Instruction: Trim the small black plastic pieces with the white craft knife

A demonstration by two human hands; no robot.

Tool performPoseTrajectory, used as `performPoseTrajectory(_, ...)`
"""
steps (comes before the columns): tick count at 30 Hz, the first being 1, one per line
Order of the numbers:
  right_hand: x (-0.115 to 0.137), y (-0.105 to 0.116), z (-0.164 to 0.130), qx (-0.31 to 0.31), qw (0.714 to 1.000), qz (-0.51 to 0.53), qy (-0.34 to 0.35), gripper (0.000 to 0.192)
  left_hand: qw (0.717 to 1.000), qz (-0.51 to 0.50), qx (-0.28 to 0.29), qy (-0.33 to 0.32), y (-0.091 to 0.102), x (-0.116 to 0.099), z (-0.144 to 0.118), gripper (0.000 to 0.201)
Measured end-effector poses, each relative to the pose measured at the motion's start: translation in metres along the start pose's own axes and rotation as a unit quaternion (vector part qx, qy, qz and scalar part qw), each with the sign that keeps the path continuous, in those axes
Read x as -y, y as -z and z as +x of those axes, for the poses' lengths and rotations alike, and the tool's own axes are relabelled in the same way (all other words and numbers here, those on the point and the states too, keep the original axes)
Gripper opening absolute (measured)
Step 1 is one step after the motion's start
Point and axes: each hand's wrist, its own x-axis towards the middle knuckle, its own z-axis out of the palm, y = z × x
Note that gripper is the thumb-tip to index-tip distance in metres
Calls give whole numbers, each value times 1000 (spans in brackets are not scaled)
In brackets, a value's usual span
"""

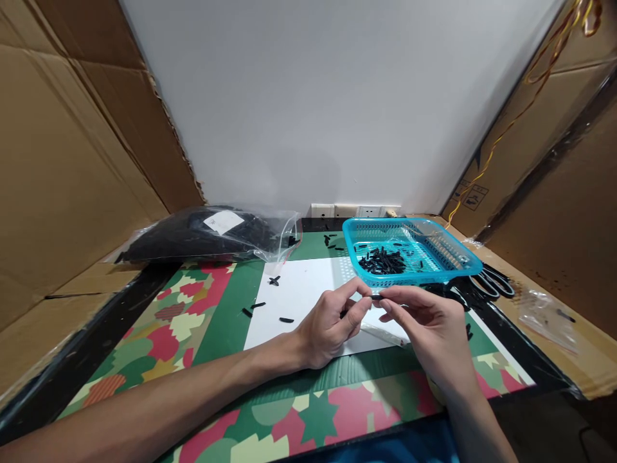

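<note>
Between the fingertips of both hands is a small black strip-like piece [375, 297]. My left hand [332, 321] pinches its left end, with the other fingers curled; something dark shows within them. My right hand [429, 321] pinches the right end between thumb and forefinger. Both hands hover over a white sheet [299, 283] on the patterned mat. Several similar black pieces [286, 319] lie on and beside the sheet at the left. Just beyond the hands, a blue plastic basket [414, 279] holds a heap of black pieces [383, 260].
A clear plastic bag [226, 235] packed with black material lies at the back left. Scissors [494, 283] rest right of the basket, near a small clear bag [547, 318]. Cardboard walls [77, 116] flank the table, and sockets [357, 211] line the back wall.
</note>
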Motion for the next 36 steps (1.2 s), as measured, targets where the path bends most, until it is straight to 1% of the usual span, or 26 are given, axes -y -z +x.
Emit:
performPoseTrajectory(4,1,1,1,11,1000,-15,4,10,1000,-3,-1,-1,0,0,0,33)
performPoseTrajectory(10,0,2,-1,17,1000,-6,-5,8,999,-34,11,-15,0,3,0,28)
performPoseTrajectory(17,-1,2,-3,25,1000,-6,-4,5,999,-37,7,-3,1,4,-1,28)
performPoseTrajectory(20,-1,4,-1,44,999,-16,-8,7,999,-43,8,-3,1,3,-1,28)
performPoseTrajectory(23,-2,12,3,89,994,-61,-13,12,999,-40,6,-4,1,2,0,29)
performPoseTrajectory(25,-3,18,6,121,983,-139,-16,11,999,-39,3,-4,0,1,0,29)
performPoseTrajectory(27,-6,24,7,154,960,-233,-19,5,999,-38,-2,-5,0,1,0,29)
performPoseTrajectory(29,-8,27,7,197,934,-296,-25,4,999,-43,-6,-3,0,1,1,30)
performPoseTrajectory(32,-11,26,3,255,909,-328,-37,4,999,-53,-8,6,1,1,1,32)
performPoseTrajectory(36,-8,26,-4,280,889,-360,-38,14,998,-55,-10,0,0,-1,2,33)
